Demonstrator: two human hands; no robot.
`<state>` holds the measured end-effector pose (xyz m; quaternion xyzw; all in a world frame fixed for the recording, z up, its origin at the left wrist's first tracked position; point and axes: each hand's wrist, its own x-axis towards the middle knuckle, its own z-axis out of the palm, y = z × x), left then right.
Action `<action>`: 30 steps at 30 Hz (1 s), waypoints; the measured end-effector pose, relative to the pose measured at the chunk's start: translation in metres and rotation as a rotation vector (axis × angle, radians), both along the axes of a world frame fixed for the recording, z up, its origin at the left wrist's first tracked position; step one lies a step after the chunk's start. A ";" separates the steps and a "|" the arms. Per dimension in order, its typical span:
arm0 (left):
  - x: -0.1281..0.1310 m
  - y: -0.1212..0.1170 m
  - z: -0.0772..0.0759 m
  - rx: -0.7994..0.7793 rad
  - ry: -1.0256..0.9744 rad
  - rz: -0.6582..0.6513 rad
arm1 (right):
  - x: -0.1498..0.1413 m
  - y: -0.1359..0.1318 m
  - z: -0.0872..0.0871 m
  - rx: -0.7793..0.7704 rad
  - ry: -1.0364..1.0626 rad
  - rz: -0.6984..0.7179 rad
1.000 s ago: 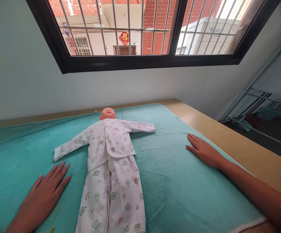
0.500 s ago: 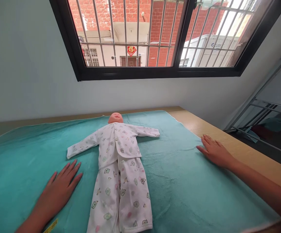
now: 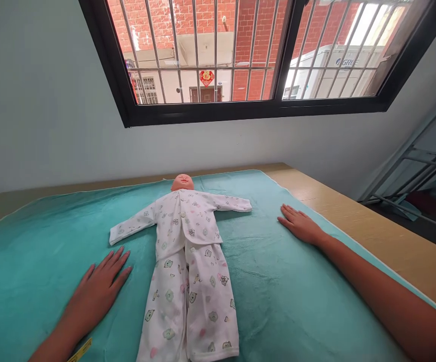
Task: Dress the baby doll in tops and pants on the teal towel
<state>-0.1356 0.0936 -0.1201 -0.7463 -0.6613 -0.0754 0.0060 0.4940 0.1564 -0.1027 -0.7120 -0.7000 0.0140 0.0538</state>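
Note:
A baby doll (image 3: 182, 182) lies on its back in the middle, its head toward the wall. It wears a white printed top (image 3: 180, 221) with the sleeves spread out and matching white printed trousers (image 3: 191, 301). Under it is a teal blanket (image 3: 266, 281). My left hand (image 3: 97, 286) rests flat on the blanket, left of the doll and just below its sleeve end. My right hand (image 3: 298, 223) lies palm down on the blanket, to the right of the other sleeve. Both hands have fingers stretched out and hold nothing.
The blanket covers much of a wooden table (image 3: 338, 211), whose bare edge shows along the right and back. Behind it stands a white wall (image 3: 240, 141) with a black-framed barred window (image 3: 202, 115). A metal frame (image 3: 399, 166) stands beyond the table at right.
My right hand has moved left, from the blanket's right edge further onto the blanket. My left hand and the doll stay in place; the view has shifted slightly.

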 end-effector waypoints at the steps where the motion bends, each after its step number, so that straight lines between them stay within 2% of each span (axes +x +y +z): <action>1: 0.000 0.000 0.001 -0.001 -0.001 -0.001 | 0.014 -0.007 -0.002 0.015 -0.006 -0.033; 5: 0.000 -0.001 0.002 -0.018 -0.019 0.013 | 0.058 -0.034 -0.010 0.071 -0.012 -0.104; 9: 0.001 -0.002 0.004 -0.028 -0.040 0.022 | 0.078 -0.052 -0.015 0.103 -0.006 -0.140; 22: 0.001 -0.004 0.010 -0.031 -0.119 0.030 | 0.082 -0.065 -0.012 0.143 0.069 -0.176; 26: 0.001 -0.007 0.020 -0.046 -0.280 0.041 | 0.087 -0.064 -0.015 0.148 0.071 -0.166; 30: 0.003 -0.016 0.032 0.003 -0.500 0.137 | 0.083 -0.064 -0.011 0.214 0.067 -0.146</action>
